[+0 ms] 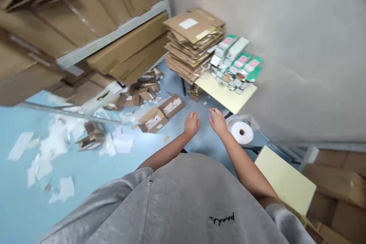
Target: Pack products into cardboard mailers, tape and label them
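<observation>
My left hand and my right hand are held out in front of my body, a short gap between them. Fingers on both are loosely bent, and I see no object in either. Below them lies the blue floor. Left of my left hand sit two open cardboard boxes with white paper inside. Beside my right wrist stands a white roll with a dark core hole. A pale yellow tabletop lies just beyond my right hand, bearing green and white cartons.
Flattened cardboard is stacked high by the grey wall. Shelving loaded with brown boxes runs along the left. White scraps litter the floor there. Another pale yellow board and brown boxes are at right.
</observation>
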